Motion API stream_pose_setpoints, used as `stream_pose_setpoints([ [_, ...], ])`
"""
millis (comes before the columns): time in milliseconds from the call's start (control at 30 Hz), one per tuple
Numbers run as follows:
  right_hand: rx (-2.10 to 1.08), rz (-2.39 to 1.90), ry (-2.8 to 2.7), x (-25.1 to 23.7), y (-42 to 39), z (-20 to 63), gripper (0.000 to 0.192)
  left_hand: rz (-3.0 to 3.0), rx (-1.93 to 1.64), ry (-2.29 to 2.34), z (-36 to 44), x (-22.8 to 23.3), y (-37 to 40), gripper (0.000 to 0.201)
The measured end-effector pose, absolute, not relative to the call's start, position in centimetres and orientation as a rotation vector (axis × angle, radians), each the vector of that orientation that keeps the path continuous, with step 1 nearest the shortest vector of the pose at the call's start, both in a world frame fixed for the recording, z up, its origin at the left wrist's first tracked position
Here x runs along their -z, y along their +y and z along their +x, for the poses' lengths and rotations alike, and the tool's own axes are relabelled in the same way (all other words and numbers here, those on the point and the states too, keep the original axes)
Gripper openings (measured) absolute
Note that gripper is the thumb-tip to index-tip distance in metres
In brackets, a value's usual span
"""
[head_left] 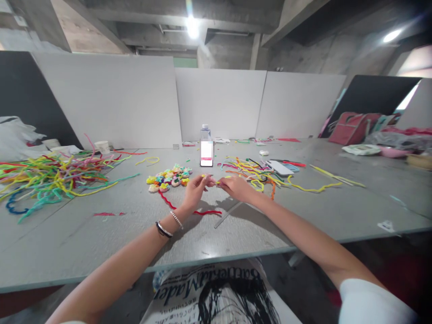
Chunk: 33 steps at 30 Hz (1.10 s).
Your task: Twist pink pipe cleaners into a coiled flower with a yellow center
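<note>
My left hand (195,190) is closed in a pinch above the middle of the table. Between its fingertips is a small pink pipe-cleaner piece (211,181), its exact shape too small to tell. My right hand (238,187) meets it from the other side, fingers closed around a yellow end at the same piece. Left of my hands sits a cluster of small multicoloured pipe-cleaner flowers (168,177). A red pipe cleaner (212,212) lies on the table, partly hidden behind my left wrist. Under my right hand rests a grey flat strip (227,216).
A large tangle of pipe cleaners (67,175) covers the left side; more loose pipe cleaners (248,168) lie to the right, near a phone (281,168). A lit phone (206,154) stands against a bottle (205,131). White panels (221,101) close off the back. A pink bag (351,129) stands far right.
</note>
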State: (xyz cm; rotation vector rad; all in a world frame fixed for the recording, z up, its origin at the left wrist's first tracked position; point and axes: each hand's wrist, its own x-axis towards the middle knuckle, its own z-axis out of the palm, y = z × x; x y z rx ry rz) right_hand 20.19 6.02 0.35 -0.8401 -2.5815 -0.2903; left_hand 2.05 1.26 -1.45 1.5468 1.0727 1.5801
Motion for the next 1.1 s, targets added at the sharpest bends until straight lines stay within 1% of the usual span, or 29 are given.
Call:
stream_pose_setpoints([
  [167,0.290,-0.807,-2.565,-0.3,6.1,20.1,0.028,1.605,-1.525,1.081,2.5,1.7,0.9,0.039],
  [367,0.294,-0.793,-2.584,-0.3,6.1,20.3,0.025,1.598,-1.427,1.084,2.9,1.9,0.7,0.039],
  [533,0.255,-0.764,-2.538,-0.6,5.8,20.5,0.026,1.552,-1.530,1.074,2.3,1.5,1.0,0.040],
  [700,0.237,-0.865,-2.522,-0.7,5.8,20.6,0.030,1.475,-1.628,1.168,1.5,0.9,1.8,0.040],
  [833,0.277,-0.930,-2.543,-0.4,6.6,20.9,0.023,1.413,-1.774,1.343,0.3,0.3,2.3,0.041],
  [1000,0.347,-0.876,-2.571,-0.1,7.5,21.3,0.031,1.382,-1.879,1.460,-1.8,0.4,3.6,0.045],
  [1100,0.344,-0.843,-2.606,-0.1,7.4,21.2,0.031,1.427,-1.841,1.420,-2.7,0.5,4.2,0.042],
])
